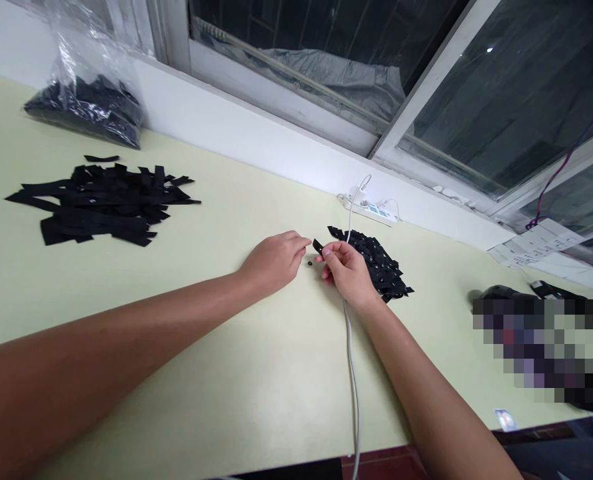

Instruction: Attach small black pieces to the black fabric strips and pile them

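My right hand (pixel 350 272) pinches a short black fabric strip (pixel 318 247) between thumb and fingers, its free end pointing up and to the left. Just left of it, my left hand (pixel 275 264) has its fingers drawn together close to the strip; whatever they hold, if anything, cannot be made out. Between the hands, a tiny dark round piece (pixel 310 263) lies on the table. Behind my right hand spreads a pile of short black strips (pixel 379 263) with small pale spots. Farther left lies a heap of longer black strips (pixel 111 203).
A clear plastic bag (pixel 89 110) of black pieces sits at the back left. A pale cable (pixel 352 373) crosses the table beneath my right hand, near a power strip (pixel 374 210) by the wall. A blurred-out dark object (pixel 531 347) and a small card (pixel 505 419) lie right.
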`<state>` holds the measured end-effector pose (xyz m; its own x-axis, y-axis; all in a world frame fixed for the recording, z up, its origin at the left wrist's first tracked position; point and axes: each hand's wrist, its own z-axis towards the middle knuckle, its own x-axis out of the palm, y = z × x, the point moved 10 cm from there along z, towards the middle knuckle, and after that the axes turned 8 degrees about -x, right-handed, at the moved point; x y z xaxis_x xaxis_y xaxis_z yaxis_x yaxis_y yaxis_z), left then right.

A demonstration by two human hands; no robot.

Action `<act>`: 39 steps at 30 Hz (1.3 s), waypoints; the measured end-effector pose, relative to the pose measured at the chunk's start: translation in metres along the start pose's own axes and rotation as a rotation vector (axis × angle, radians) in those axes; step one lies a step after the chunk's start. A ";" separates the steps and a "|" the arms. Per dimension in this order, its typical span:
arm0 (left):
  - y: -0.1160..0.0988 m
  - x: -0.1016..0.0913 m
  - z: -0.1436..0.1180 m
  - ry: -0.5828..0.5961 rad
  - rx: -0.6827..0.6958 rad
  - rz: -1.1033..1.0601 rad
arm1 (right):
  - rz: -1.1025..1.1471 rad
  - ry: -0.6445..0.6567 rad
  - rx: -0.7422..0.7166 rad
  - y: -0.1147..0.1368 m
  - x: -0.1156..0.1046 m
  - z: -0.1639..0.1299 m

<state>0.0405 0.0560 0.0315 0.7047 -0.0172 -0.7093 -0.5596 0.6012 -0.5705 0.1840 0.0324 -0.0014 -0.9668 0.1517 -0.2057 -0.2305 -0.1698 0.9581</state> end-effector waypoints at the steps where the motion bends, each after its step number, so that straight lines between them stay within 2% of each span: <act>1: -0.001 0.000 0.000 0.002 0.013 0.006 | 0.007 -0.012 0.000 0.000 -0.001 0.000; 8: -0.005 -0.006 -0.001 -0.025 0.043 -0.047 | 0.070 -0.066 0.024 -0.001 -0.007 0.001; 15: -0.004 -0.011 -0.002 -0.054 0.016 -0.112 | 0.121 -0.071 0.085 -0.003 -0.007 -0.001; 26: -0.008 -0.013 -0.001 -0.064 0.054 -0.271 | 0.129 -0.064 0.077 -0.001 -0.006 -0.001; 39: -0.010 -0.005 -0.001 0.068 0.019 -0.410 | 0.136 -0.061 0.067 -0.001 -0.005 -0.002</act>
<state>0.0419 0.0488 0.0404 0.8367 -0.3102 -0.4513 -0.2301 0.5487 -0.8037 0.1887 0.0302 -0.0012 -0.9796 0.1912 -0.0626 -0.0880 -0.1274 0.9879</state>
